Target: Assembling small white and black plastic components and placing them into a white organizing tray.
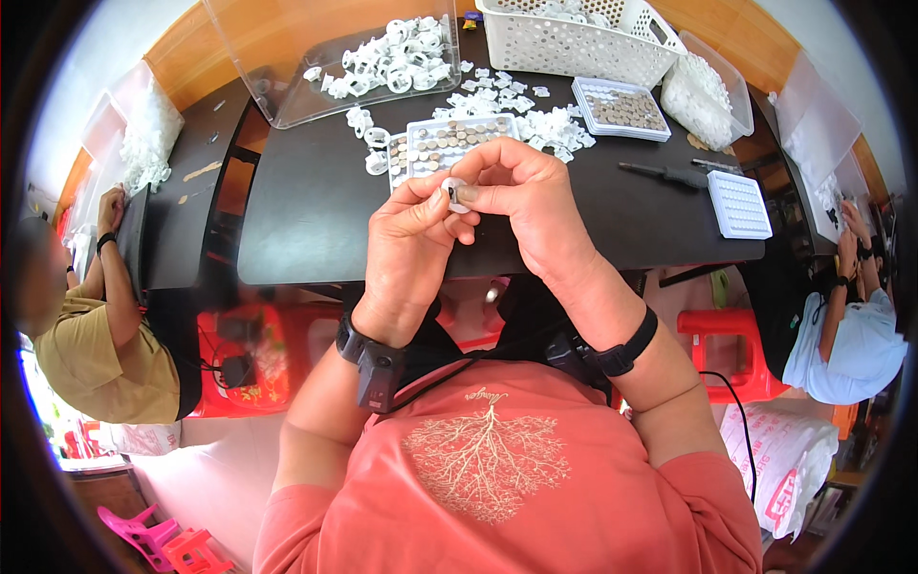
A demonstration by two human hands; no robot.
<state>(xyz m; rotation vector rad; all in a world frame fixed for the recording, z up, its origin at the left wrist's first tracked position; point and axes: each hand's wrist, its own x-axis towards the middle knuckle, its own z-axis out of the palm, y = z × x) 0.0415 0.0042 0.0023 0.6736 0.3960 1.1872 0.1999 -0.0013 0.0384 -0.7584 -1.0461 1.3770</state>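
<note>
Above the table's near edge, both my hands meet at one small white round plastic part (459,205) with a dark spot in its middle. My left hand (409,230) pinches it from the left between thumb and fingers. From the right, my right hand (540,206) presses thumb and forefinger against it. The fingers cover much of the part. Just beyond the hands lies a white tray (414,153) of small round metallic discs, overlapping a second such tray (395,179). Loose white plastic pieces (555,129) are heaped behind and to the right.
A clear bin (287,110) holds white ring-shaped parts; a white perforated basket (574,48) stands beside it. Rightward are another disc tray (622,132), a dark-handled screwdriver-like tool (669,174) and a white gridded tray (739,206). People sit at left (105,354) and right (846,335).
</note>
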